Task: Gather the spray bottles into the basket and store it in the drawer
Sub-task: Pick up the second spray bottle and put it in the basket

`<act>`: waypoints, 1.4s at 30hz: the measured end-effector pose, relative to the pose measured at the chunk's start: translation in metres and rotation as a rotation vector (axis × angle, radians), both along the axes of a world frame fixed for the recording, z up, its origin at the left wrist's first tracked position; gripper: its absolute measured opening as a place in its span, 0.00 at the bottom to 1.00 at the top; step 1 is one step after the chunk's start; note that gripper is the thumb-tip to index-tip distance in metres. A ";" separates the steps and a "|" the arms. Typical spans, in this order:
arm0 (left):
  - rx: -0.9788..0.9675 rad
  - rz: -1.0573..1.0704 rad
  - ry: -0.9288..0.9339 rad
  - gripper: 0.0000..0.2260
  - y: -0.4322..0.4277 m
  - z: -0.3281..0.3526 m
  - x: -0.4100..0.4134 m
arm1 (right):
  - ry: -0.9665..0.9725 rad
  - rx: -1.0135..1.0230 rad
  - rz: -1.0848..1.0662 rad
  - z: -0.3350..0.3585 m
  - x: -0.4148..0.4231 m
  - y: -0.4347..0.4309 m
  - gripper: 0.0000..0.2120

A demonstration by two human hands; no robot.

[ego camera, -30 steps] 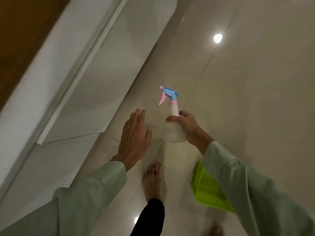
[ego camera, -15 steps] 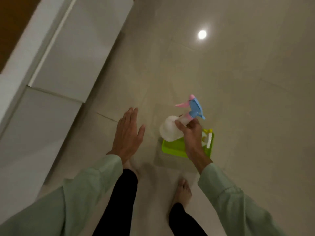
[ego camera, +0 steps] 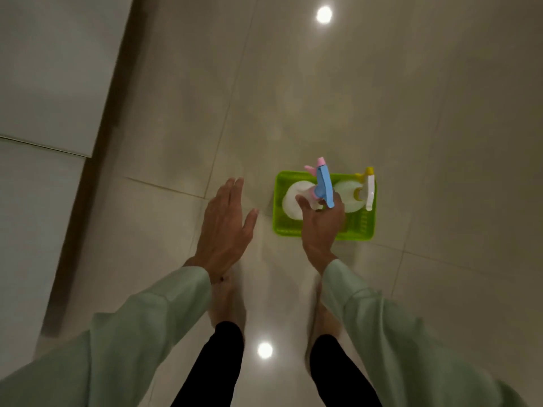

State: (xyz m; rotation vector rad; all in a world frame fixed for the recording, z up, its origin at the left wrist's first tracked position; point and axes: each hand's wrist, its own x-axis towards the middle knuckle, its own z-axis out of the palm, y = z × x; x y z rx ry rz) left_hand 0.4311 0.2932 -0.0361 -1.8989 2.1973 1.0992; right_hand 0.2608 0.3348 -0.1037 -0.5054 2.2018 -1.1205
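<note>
A lime-green basket [ego camera: 361,230] sits on the tiled floor in front of my feet. My right hand [ego camera: 321,223] grips the neck of a white spray bottle with a blue and pink head [ego camera: 293,199], holding it upright over the basket's left half. A second white spray bottle with a yellow and white head [ego camera: 349,198] stands in the basket's right half. Left of the basket hovers my left hand [ego camera: 226,224], flat, fingers spread, holding nothing.
White cabinet drawer fronts [ego camera: 44,83] run along the left side, shut, with a seam between two panels. Glossy beige floor tiles [ego camera: 411,113] reflect ceiling lights. My bare feet [ego camera: 227,301] stand just behind the basket.
My view tipped down and the basket came fully into sight. My right hand carried the blue-headed bottle from mid-air to over the basket's left half. My left hand stayed open.
</note>
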 end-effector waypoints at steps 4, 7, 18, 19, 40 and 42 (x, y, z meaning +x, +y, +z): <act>-0.004 -0.037 -0.016 0.29 -0.015 -0.026 0.011 | 0.052 -0.008 0.007 -0.041 0.017 -0.011 0.16; -0.014 -0.058 -0.025 0.29 -0.026 -0.036 0.015 | 0.145 -0.002 0.034 -0.058 0.025 -0.012 0.18; -0.008 -0.040 -0.009 0.29 -0.022 -0.036 0.017 | 0.210 0.062 0.188 -0.055 0.022 -0.007 0.21; -0.010 -0.036 -0.010 0.29 -0.021 -0.035 0.017 | 0.197 0.084 0.202 -0.054 0.020 -0.006 0.22; -0.059 0.193 -0.004 0.29 0.039 0.137 0.041 | 0.088 0.109 0.580 0.155 0.001 0.056 0.33; -0.100 0.247 -0.002 0.29 0.047 0.176 0.054 | 0.111 0.068 0.674 0.196 0.004 0.049 0.32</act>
